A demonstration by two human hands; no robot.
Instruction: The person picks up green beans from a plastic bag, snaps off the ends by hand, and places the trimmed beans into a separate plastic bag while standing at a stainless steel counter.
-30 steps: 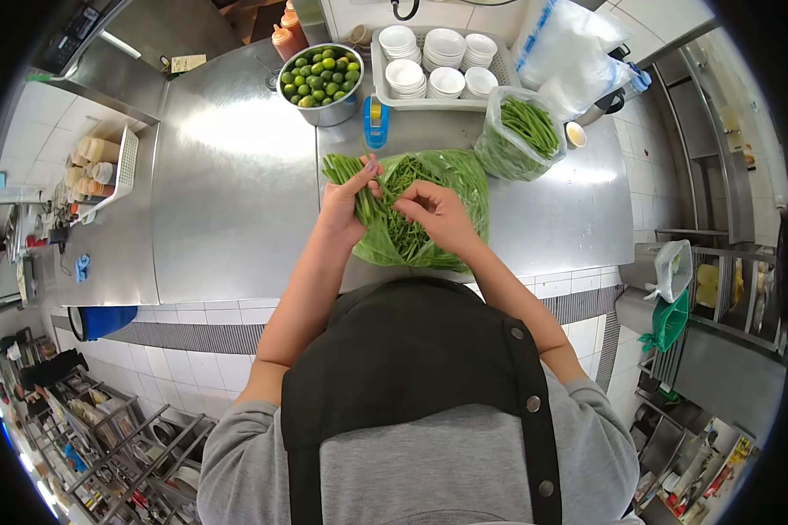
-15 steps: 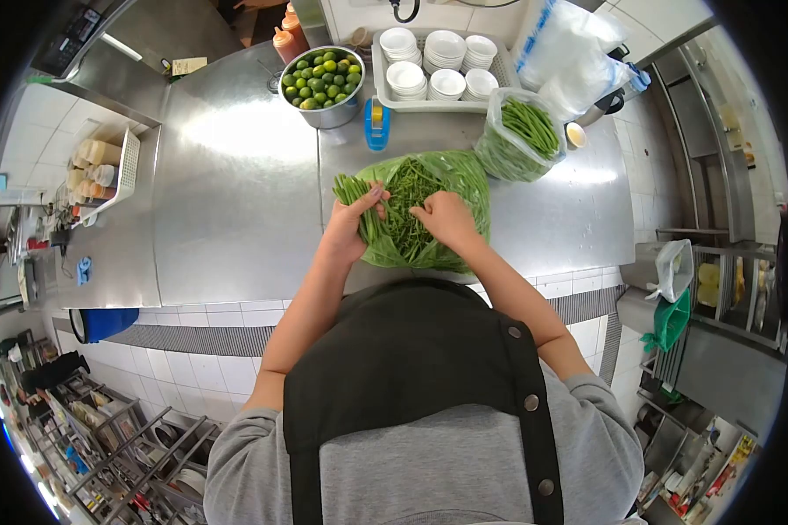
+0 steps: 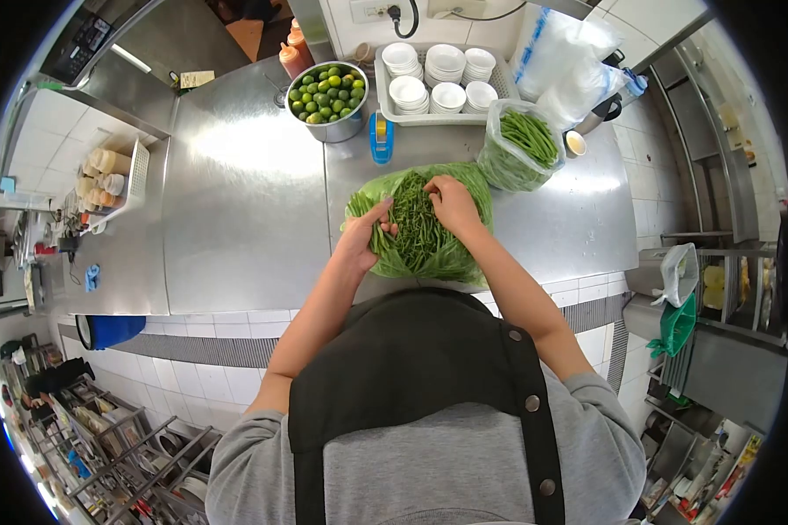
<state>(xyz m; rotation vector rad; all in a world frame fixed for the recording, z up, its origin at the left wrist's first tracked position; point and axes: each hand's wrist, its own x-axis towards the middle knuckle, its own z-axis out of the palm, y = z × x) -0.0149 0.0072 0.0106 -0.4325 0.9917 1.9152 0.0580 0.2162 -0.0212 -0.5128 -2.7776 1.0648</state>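
A green plastic bag (image 3: 476,186) lies spread on the steel counter, and thin cut green bits (image 3: 417,236) are heaped on it. My left hand (image 3: 365,236) is closed around a bunch of green beans (image 3: 357,206) at the heap's left side. At the upper right of the heap is my right hand (image 3: 452,205), its fingers curled together at the green bits; anything between the fingertips is too small to make out. Just beyond it stands a clear bag of green beans (image 3: 529,138), upright with its mouth open.
A metal pot of limes (image 3: 328,96) stands at the back beside a blue tape dispenser (image 3: 381,138). White bowls (image 3: 446,59) are stacked in a tray (image 3: 394,117). Orange bottles (image 3: 292,59), plastic bags (image 3: 569,52) and a small cup (image 3: 575,143) are also along the back.
My right hand has moved away from me toward the heap's upper edge. My left hand, with the beans, has tilted and sits lower and slightly right. The view has shifted slightly.
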